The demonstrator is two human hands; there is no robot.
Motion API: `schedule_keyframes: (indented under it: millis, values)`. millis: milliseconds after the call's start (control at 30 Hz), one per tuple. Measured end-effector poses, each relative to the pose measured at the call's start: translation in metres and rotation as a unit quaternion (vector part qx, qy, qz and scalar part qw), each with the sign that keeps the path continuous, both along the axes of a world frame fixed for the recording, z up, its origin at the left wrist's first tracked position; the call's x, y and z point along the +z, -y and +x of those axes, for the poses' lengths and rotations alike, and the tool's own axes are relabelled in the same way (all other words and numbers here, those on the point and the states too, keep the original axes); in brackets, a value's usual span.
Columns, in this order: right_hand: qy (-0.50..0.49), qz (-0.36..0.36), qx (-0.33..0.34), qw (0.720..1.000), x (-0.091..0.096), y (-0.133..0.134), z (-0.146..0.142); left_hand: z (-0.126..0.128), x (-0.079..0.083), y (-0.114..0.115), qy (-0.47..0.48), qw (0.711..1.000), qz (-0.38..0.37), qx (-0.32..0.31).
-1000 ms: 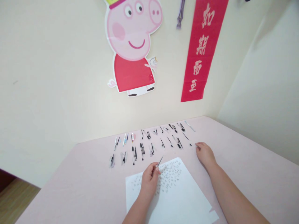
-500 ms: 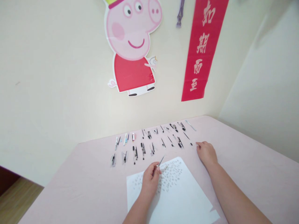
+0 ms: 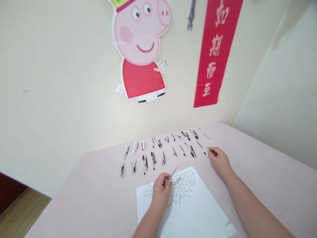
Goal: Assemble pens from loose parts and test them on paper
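Observation:
My left hand (image 3: 162,190) is closed round a slim grey pointed tool (image 3: 172,175) that looks like tweezers, its tip slanting up and right. Below this hand lies a white sheet of paper (image 3: 195,211), its upper part dotted with small dark marks or bits (image 3: 184,185), too small to tell. My right hand (image 3: 219,162) has its fingers curled together at the right end of the front row of pen parts. Whatever they pinch is too small to make out. Just left of its fingertips are a thin black refill (image 3: 199,144) and a small black piece (image 3: 204,153).
Pens taken apart, with clear barrels, black caps (image 3: 143,158) and refills (image 3: 175,151), lie in two rows along the back of the pink table (image 3: 74,195). A pale blue pen (image 3: 204,133) ends the far row. Behind stands a wall with a pig cutout (image 3: 143,79) and red banner (image 3: 210,66).
My right hand has lifted slightly, its fingers more curled. The grey tool in my left hand shows more of its length, still pointing up and right. The view has shifted slightly.

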State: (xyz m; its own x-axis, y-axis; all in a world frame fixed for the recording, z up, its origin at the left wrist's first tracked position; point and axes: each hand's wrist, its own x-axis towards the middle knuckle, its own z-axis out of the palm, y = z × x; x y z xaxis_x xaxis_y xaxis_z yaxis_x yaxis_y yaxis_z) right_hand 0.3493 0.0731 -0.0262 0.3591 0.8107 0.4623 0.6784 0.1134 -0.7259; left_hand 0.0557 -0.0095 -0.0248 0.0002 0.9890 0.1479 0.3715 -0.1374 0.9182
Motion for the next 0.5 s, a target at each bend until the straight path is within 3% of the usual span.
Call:
schedule_keyframes:
  millis: [67,167,300,500]
  values:
    - [-0.069,-0.012,0.088,0.994,0.011,0.006,-0.019,0.000,0.002,0.001,-0.011,1.000,0.003,0.002]
    - [-0.142,-0.078,0.250,0.955,0.023,0.019,-0.048,0.000,0.004,0.002,-0.024,1.000,0.006,-0.004]
    - [-0.221,-0.142,0.314,0.912,0.027,0.033,-0.076,-0.001,0.004,0.002,-0.037,0.999,0.017,-0.018]
    - [-0.183,-0.124,0.397,0.891,0.024,0.033,-0.083,-0.001,0.003,0.002,-0.047,0.998,0.026,-0.023]
